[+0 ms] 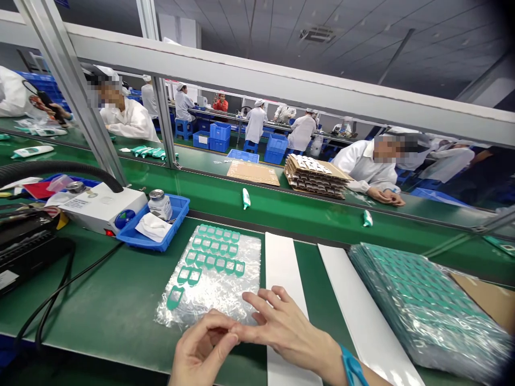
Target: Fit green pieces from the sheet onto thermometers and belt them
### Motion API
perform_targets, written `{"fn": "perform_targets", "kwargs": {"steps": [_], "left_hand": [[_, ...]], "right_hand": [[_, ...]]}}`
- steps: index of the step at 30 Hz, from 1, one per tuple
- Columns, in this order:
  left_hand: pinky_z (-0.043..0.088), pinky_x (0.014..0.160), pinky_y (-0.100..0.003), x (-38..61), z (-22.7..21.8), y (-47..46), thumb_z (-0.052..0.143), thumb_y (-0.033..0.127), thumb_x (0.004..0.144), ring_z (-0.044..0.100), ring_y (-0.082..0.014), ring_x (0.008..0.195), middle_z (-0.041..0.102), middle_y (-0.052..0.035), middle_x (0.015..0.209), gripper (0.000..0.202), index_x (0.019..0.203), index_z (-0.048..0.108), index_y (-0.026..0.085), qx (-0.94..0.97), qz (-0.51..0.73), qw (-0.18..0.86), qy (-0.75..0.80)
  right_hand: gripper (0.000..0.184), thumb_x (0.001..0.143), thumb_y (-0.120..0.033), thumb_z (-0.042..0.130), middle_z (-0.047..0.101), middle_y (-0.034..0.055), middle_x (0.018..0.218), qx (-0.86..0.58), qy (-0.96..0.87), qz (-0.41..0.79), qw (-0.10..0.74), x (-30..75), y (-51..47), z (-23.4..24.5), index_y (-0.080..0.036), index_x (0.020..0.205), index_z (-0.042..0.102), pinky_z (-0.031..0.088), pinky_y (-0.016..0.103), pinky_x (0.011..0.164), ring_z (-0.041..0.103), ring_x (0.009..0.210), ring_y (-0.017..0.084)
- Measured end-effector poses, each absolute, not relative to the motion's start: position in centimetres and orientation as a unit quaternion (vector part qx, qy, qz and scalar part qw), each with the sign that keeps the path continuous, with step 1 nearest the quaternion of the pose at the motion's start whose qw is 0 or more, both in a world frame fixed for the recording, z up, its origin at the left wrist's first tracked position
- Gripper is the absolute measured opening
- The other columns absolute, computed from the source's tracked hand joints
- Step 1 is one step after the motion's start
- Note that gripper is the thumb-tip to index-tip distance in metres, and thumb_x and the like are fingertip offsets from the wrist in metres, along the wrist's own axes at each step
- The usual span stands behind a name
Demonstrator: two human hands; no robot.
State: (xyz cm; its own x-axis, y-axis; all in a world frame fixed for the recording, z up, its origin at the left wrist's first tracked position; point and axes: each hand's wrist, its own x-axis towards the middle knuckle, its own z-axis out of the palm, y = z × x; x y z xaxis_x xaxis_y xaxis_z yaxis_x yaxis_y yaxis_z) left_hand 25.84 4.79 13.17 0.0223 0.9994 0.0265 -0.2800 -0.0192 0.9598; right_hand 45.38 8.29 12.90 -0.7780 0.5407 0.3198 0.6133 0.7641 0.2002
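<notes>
Though on clear film point(241, 281), teal frames point(210, 261)

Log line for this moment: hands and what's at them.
left hand: pinching right hand's fingertip | right hand: over clear sheet of teal frames | nearby: white strip; wrapped teal stack

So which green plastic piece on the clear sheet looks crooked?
The lowest one, at the sheet's bottom left: it's tilted and alone, while the others line up in rows.
</notes>
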Motion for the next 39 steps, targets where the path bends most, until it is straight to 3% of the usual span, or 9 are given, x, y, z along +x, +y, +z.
{"fn": "perform_targets", "kwargs": {"steps": [6, 11, 14, 17, 19, 22, 27, 35, 39], "left_hand": [[0.054, 0.064, -0.023, 27.3, 11.4, 5.3, 0.074, 0.036, 0.073, 0.063, -0.0166, 0.069, 0.068, -0.0002, 0.072, 0.014, 0.071, 0.069, 0.023, 0.424, 0.56, 0.583, 0.408], [0.048, 0.066, -0.022, 28.1, 9.6, 6.4, 0.067, 0.039, 0.079, 0.06, -0.0145, 0.068, 0.063, 0.0019, 0.071, 0.019, 0.07, 0.063, 0.023, 0.46, 0.52, 0.573, 0.435], [0.042, 0.063, -0.022, 28.6, 8.5, 7.3, 0.053, 0.037, 0.09, 0.056, -0.013, 0.068, 0.059, 0.0015, 0.071, 0.026, 0.069, 0.06, 0.022, 0.562, 0.491, 0.528, 0.405], [0.041, 0.065, -0.024, 29.6, 7.2, 8.2, 0.046, 0.029, 0.094, 0.056, -0.0142, 0.071, 0.058, 0.0002, 0.075, 0.026, 0.071, 0.056, 0.022, 0.674, 0.455, 0.454, 0.364], [0.045, 0.071, -0.027, 30.2, 6.1, 8.8, 0.046, 0.026, 0.094, 0.058, -0.017, 0.08, 0.061, -0.0011, 0.081, 0.02, 0.077, 0.056, 0.023, 0.736, 0.43, 0.386, 0.352], [0.051, 0.079, -0.031, 30.5, 4.8, 9.4, 0.054, 0.031, 0.091, 0.062, -0.0205, 0.096, 0.07, 0.0, 0.097, 0.009, 0.095, 0.06, 0.027, 0.844, 0.362, 0.212, 0.335], [0.055, 0.078, -0.035, 30.4, 4.0, 10.2, 0.06, 0.047, 0.084, 0.067, -0.0211, 0.095, 0.069, 0.0056, 0.115, 0.035, 0.113, 0.06, 0.027, 0.921, 0.284, -0.074, 0.256], [0.056, 0.077, -0.033, 30.4, 3.5, 10.5, 0.056, 0.051, 0.086, 0.067, -0.0188, 0.097, 0.069, 0.0055, 0.117, 0.038, 0.115, 0.062, 0.027, 0.92, 0.271, -0.12, 0.257], [0.06, 0.074, -0.033, 30.3, 3.2, 10.7, 0.053, 0.05, 0.088, 0.068, -0.0182, 0.096, 0.068, 0.0074, 0.116, 0.037, 0.117, 0.061, 0.028, 0.923, 0.255, -0.133, 0.257]], "right_hand": [[0.057, 0.09, -0.004, 0.047, 0.056, 0.004, 0.121, -0.34, -0.924, -0.113, 0.131, 46.3, 7.2, 11.8, -0.043, 0.132, 0.043, 0.036, 0.034, 0.077, 0.053, 0.09, 0.018], [0.047, 0.089, -0.007, 0.041, 0.058, 0.0121, 0.115, -0.428, -0.872, -0.044, 0.235, 50.2, 8.4, 9.4, -0.024, 0.132, 0.047, 0.04, 0.038, 0.081, 0.055, 0.097, 0.022], [0.027, 0.091, -0.017, 0.044, 0.06, 0.0103, 0.105, -0.586, -0.717, 0.044, 0.374, 54.1, 11.2, 7.0, -0.019, 0.112, 0.06, 0.044, 0.036, 0.08, 0.058, 0.092, 0.022], [0.018, 0.089, -0.027, 0.047, 0.06, 0.0063, 0.081, -0.663, -0.591, 0.082, 0.452, 57.2, 13.8, 4.7, -0.016, 0.083, 0.061, 0.046, 0.029, 0.062, 0.057, 0.069, 0.018], [0.021, 0.089, -0.029, 0.046, 0.059, 0.0049, 0.073, -0.677, -0.573, 0.082, 0.455, 58.3, 14.6, 3.6, -0.016, 0.081, 0.061, 0.045, 0.028, 0.056, 0.055, 0.062, 0.018], [0.022, 0.09, -0.029, 0.047, 0.063, 0.0055, 0.077, -0.677, -0.571, 0.095, 0.454, 58.5, 14.6, 2.9, -0.016, 0.094, 0.064, 0.047, 0.029, 0.059, 0.058, 0.066, 0.018], [0.027, 0.092, -0.029, 0.045, 0.066, 0.0081, 0.088, -0.664, -0.589, 0.11, 0.447, 57.8, 13.6, 3.2, -0.017, 0.104, 0.066, 0.05, 0.032, 0.073, 0.062, 0.081, 0.021], [0.025, 0.092, -0.027, 0.043, 0.066, 0.0081, 0.089, -0.665, -0.584, 0.12, 0.451, 57.8, 13.7, 3.3, -0.018, 0.099, 0.065, 0.05, 0.032, 0.073, 0.061, 0.083, 0.021], [0.015, 0.089, -0.024, 0.046, 0.062, 0.0045, 0.083, -0.672, -0.575, 0.122, 0.451, 57.8, 13.8, 3.4, -0.018, 0.09, 0.06, 0.047, 0.029, 0.067, 0.058, 0.073, 0.018]]}}
